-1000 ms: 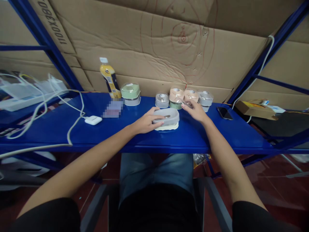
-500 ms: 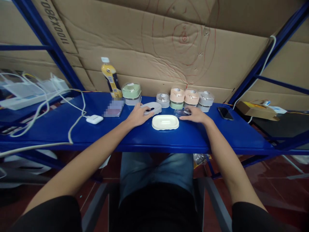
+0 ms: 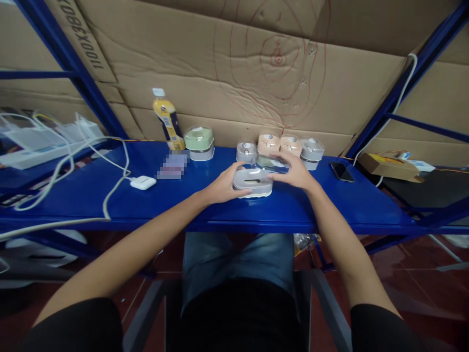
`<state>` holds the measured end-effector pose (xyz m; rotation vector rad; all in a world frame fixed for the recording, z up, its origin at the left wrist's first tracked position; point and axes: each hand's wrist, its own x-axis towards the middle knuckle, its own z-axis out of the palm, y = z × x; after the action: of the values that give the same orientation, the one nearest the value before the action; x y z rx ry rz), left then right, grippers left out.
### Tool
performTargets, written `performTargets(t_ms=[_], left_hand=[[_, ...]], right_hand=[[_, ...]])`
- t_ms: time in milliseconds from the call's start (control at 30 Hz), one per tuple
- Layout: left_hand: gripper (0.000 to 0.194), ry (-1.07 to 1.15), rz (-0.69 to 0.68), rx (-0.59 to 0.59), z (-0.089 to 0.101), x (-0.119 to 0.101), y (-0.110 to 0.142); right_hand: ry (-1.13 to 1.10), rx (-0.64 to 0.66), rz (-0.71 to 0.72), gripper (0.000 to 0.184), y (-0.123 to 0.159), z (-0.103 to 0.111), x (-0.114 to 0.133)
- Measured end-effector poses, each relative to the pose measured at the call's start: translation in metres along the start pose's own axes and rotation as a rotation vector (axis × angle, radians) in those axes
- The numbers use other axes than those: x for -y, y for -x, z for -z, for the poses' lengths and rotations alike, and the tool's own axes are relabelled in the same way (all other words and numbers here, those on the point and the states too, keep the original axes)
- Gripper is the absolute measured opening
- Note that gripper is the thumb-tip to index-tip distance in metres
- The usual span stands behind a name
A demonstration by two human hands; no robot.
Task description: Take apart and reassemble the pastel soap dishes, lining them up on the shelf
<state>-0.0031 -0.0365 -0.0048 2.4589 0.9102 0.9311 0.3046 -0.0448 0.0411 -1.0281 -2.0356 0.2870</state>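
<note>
My left hand (image 3: 223,187) grips the left end of a grey oval plastic case (image 3: 244,183) with a slot in its top. The case sits on or just over the cream-coloured base (image 3: 262,194), whose edge shows underneath; whether they touch I cannot tell. In my right hand (image 3: 297,172) is a clear plastic lid (image 3: 271,163), tilted just above and behind the right side of the case. Its fingers lie along the lid's right end.
Along the cardboard back stand small cases in grey (image 3: 246,152), peach (image 3: 269,143) and green (image 3: 199,138). A yellow drink bottle (image 3: 169,122) stands at back left, near a white earphone case (image 3: 142,183) and white cables (image 3: 108,195). A phone (image 3: 342,171) lies at right.
My left hand has brought the grey case rightward and over the cream base. My right hand has raised the clear lid off the table and tilted it.
</note>
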Motion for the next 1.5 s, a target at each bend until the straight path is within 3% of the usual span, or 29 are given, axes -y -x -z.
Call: performTargets(t_ms=[100, 233, 433, 600, 767, 900, 1033, 1133, 1300, 1500], left_hand=[[0.117, 0.050, 0.012, 0.001, -0.007, 0.004, -0.002], [0.124, 0.081, 0.015, -0.003, -0.010, 0.007, -0.003], [0.125, 0.067, 0.054, 0.007, -0.011, 0.004, -0.002], [0.110, 0.013, 0.017, -0.006, -0.011, 0.004, -0.005], [0.090, -0.072, -0.046, 0.038, 0.002, 0.002, 0.008], [0.084, -0.268, 0.110, -0.021, 0.010, -0.015, 0.039], [0.074, -0.592, 0.296, -0.133, 0.011, -0.028, 0.059], [0.076, -0.689, 0.367, -0.155, 0.014, -0.022, 0.046], [0.081, -0.656, 0.453, -0.081, 0.028, 0.006, -0.008], [0.052, -0.529, 0.522, -0.062, 0.039, 0.028, -0.055]], right_hand=[[0.015, 0.108, 0.070, 0.082, -0.002, -0.014, 0.007], [0.055, 0.223, 0.109, 0.084, -0.004, -0.032, 0.007], [0.066, 0.246, 0.127, 0.088, -0.003, -0.042, 0.003], [0.064, 0.262, 0.122, 0.089, -0.003, -0.043, 0.001], [0.023, 0.279, 0.104, 0.095, -0.002, -0.046, -0.005], [0.117, 0.195, 0.015, 0.099, -0.001, -0.055, -0.005], [0.215, 0.164, -0.055, 0.084, 0.001, -0.064, -0.001], [0.239, 0.165, -0.073, 0.073, 0.002, -0.065, -0.001], [0.245, 0.158, -0.115, 0.061, 0.003, -0.057, -0.007], [0.230, 0.174, -0.129, 0.064, 0.003, -0.054, -0.009]])
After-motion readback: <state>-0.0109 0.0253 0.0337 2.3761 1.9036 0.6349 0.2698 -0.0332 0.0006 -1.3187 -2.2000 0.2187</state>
